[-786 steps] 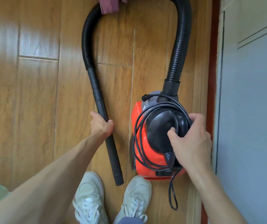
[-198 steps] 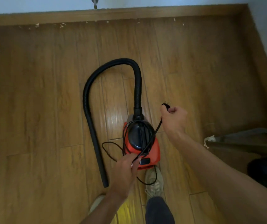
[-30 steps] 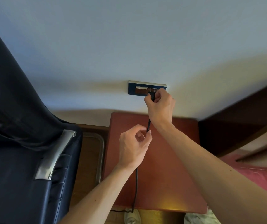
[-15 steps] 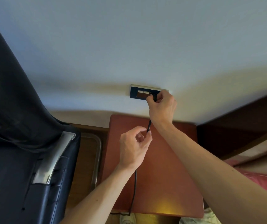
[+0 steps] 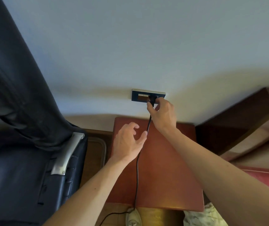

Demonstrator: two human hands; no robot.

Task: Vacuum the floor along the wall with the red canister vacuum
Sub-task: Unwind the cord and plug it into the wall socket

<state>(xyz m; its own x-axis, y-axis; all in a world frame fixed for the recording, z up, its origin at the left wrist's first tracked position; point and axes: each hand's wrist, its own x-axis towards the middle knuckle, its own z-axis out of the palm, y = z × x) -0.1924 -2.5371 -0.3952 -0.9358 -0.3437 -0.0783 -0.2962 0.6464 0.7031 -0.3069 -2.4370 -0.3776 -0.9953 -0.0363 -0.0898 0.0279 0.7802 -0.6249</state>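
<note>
1. A single view, worn on the person's head, looks forward and down along both forearms at a pale wall [image 5: 130, 46].
2. It is close: the socket [image 5: 140, 97] sits near frame centre, where the right hand [image 5: 163, 115] pinches the plug [image 5: 151, 101]. The left hand [image 5: 129, 144] is just below.
3. The wide lens bows the edges. A dark chair [image 5: 16, 176] fills the left side, and the red-brown table [image 5: 163, 176] has its near edge at the bottom.
</note>
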